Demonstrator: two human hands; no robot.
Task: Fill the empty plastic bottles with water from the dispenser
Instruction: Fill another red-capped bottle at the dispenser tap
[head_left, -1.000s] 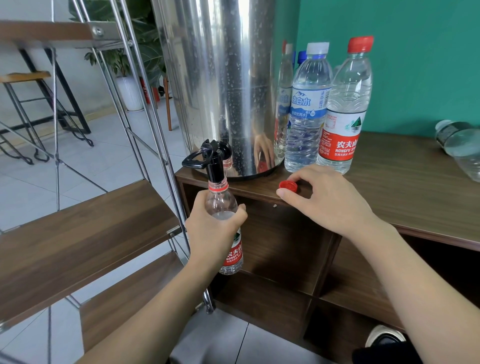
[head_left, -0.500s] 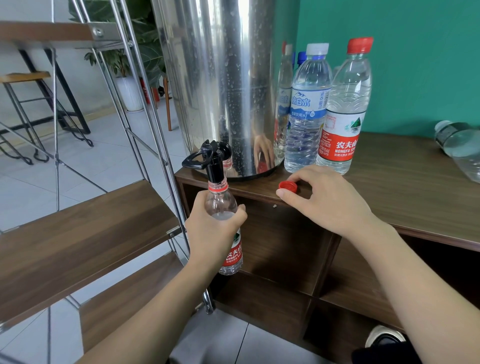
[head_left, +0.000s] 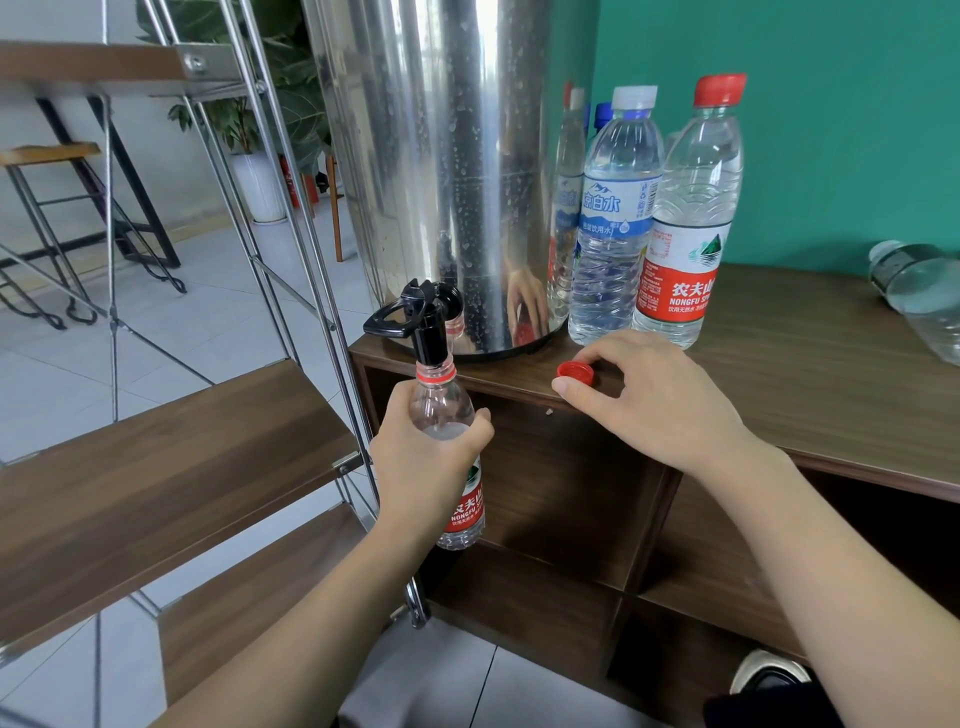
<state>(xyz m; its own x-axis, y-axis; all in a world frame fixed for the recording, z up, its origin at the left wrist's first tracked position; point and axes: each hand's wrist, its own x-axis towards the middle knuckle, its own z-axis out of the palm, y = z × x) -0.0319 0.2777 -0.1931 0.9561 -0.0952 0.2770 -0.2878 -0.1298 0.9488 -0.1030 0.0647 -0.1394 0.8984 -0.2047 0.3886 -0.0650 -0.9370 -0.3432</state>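
The bottle (head_left: 448, 447) stands upright, its long axis vertical, with its open neck right under the black tap (head_left: 427, 332) of the steel dispenser (head_left: 441, 171); the spout reaches the mouth. The left hand (head_left: 423, 467) is wrapped round the bottle's shoulder and label, holding it off the front edge of the tabletop (head_left: 810, 364). Water shows up to about the shoulder, so the fill looks nearly done (the level is partly hidden by the fingers).

The red cap (head_left: 575, 372) lies on the tabletop to the right of the bottle and a little higher, touched by the right hand (head_left: 654, 400), whose thumb and forefinger curl round it in a light pinch. That hand is the nearer one for capping: the cap must travel left to the neck once the bottle clears the spout.

Behind stand three capped, filled bottles (head_left: 685, 218); another lies on its side at far right.

Against the earlier frames nothing has visibly shifted: both hands and the bottle sit as they did.
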